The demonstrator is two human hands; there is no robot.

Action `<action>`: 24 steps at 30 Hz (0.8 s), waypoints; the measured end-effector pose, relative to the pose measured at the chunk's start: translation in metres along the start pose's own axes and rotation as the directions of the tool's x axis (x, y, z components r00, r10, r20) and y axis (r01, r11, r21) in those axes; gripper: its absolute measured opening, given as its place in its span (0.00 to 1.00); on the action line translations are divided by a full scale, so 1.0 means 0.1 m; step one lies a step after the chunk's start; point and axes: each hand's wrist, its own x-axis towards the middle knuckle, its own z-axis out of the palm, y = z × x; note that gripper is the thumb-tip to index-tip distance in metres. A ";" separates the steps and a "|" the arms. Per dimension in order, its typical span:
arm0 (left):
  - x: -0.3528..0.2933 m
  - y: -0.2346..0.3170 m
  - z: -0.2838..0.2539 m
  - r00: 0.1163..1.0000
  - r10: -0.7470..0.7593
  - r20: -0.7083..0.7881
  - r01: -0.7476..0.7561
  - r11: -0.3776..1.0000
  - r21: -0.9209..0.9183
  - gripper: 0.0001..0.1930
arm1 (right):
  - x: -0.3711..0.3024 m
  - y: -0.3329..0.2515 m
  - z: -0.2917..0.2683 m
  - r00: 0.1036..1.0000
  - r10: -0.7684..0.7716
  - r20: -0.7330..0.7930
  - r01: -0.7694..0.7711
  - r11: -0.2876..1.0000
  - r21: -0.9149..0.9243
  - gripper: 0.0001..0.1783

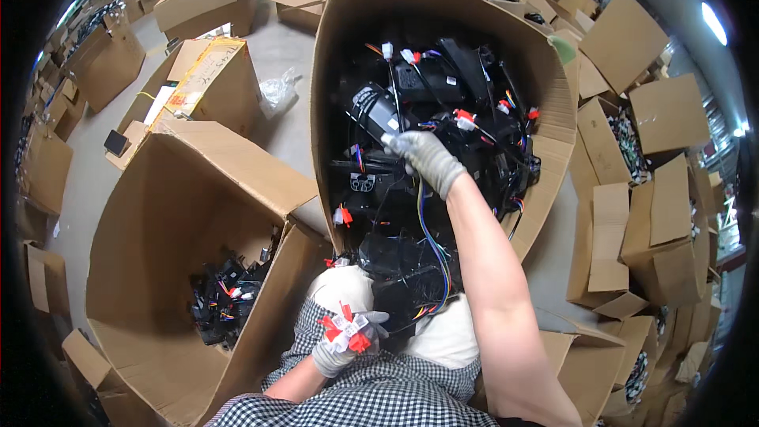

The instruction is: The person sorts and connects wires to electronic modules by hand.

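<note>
Your right hand (427, 156) grips a black wired part (378, 111) inside the tall carton (545, 166); your left hand (341, 348) (nearer you) pinches red-and-white connectors (348, 330).

Grey knit gloves on both hands: the right hand (427, 156) is among black housings (411, 87) trailing blue, yellow and orange wires, centre frame; the left hand (341, 345) shows red-and-white connectors (345, 329), lower centre. Black-and-white gingham shirt (379, 395) below. Brown cardboard boxes (166, 213) all round, grey floor (277, 47) upper left.
</note>
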 end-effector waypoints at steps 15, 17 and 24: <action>0.49 0.12 0.35 0.815 0.454 -0.361 -0.540 0.820 -0.188 0.41 | -2.66 0.46 0.81 0.913 -0.355 0.200 0.369 0.516 -0.773 0.11; 0.38 0.23 0.42 0.840 0.404 -0.363 -0.491 0.850 -0.191 0.42 | -2.79 0.48 0.83 0.923 -0.354 0.152 0.340 0.563 -0.753 0.12; 0.24 0.26 0.61 0.776 0.491 -0.397 -0.586 0.794 -0.164 0.38 | -2.99 0.41 0.82 0.930 -0.312 0.191 0.355 0.639 -0.682 0.11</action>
